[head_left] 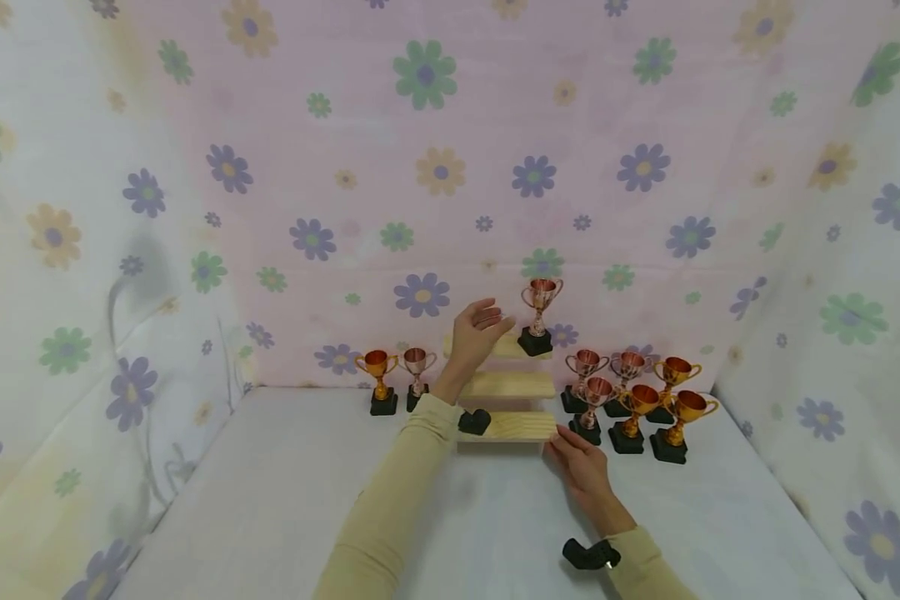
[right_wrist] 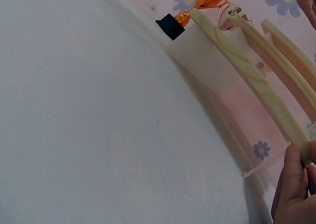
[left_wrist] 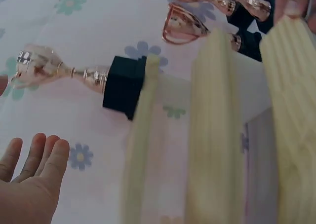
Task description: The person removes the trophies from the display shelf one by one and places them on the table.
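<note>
A three-step display stand (head_left: 507,385) has pale wooden boards on whitish side supports. On the right end of its top board stands a copper-coloured trophy cup (head_left: 540,302) with a black base. My left hand (head_left: 474,340) is raised just left of that cup, its fingers extended and apart from it; the left wrist view shows the same bare fingers (left_wrist: 54,160). At the right end of the lowest board, my right hand (head_left: 583,468) pinches the wood between thumb and fingers, seen closer in the right wrist view, where the board (right_wrist: 261,88) runs into the fingertips.
Left of the stand are a gold trophy (head_left: 378,367) and a rose-coloured trophy (head_left: 416,363). Several more copper and gold trophies (head_left: 675,421) cluster close by on the right. White cloth covers the table (head_left: 330,483); a flowered curtain (head_left: 480,125) hangs behind.
</note>
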### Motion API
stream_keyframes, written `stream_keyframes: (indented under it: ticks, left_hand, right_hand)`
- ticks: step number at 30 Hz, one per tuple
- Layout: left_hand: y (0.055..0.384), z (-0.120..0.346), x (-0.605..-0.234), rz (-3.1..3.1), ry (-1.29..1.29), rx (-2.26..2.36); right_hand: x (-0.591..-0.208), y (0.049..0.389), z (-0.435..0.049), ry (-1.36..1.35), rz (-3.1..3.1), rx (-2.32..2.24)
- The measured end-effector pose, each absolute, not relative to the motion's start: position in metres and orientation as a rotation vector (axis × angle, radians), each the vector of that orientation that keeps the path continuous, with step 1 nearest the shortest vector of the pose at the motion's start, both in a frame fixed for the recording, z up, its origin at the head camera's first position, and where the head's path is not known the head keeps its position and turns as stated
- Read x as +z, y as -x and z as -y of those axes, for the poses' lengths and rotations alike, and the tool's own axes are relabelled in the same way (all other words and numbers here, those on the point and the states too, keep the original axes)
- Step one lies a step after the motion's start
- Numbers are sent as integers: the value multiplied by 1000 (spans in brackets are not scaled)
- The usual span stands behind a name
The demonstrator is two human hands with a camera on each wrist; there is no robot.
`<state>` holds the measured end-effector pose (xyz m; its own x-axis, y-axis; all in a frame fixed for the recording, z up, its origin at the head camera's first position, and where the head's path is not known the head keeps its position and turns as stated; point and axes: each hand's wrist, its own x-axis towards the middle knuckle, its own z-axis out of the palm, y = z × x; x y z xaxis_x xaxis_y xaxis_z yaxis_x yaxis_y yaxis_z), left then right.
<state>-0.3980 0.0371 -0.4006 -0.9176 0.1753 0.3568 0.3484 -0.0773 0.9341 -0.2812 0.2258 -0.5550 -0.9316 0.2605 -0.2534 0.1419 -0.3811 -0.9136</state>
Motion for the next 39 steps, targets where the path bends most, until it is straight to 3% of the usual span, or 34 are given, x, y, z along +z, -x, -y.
stream_keyframes:
  ticks: [10,20,39]
  left_hand:
    - [406,-87,-364,2221,504,-1935]
    - [408,-106,-361,2168,375,-1782]
    - [382,-59,-403,1812,582,-1830]
  right_hand:
    - [-555,281,-226,557,1697,2489]
    - [-557,282,-225,536,1758,2466]
    - [-560,282,-228,530,1749,2449]
